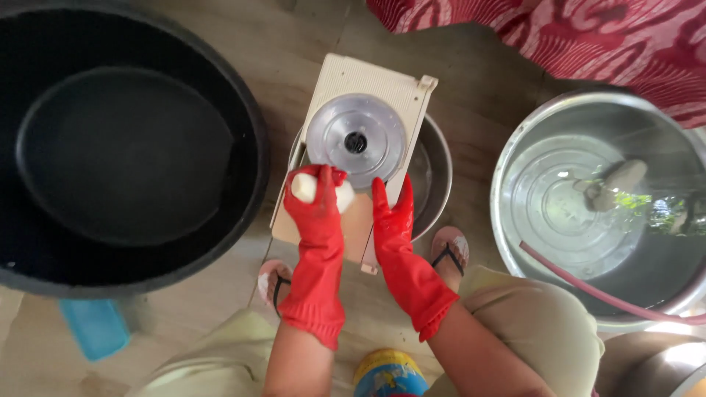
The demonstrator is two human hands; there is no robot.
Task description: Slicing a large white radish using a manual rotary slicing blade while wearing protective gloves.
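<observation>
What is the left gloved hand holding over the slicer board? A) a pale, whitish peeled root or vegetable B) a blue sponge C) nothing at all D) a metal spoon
A: the left hand in a red rubber glove grips a pale whitish piece against the cream slicer board, beside its round metal disc.

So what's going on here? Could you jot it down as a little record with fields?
left hand: red glove, grips a white root
right hand: red glove, flat on the slicer board
slicer board: cream, round metal disc, lies across a steel bowl
left side: black tub
right side: steel basin with water, pink hose
feet: flip-flops
</observation>
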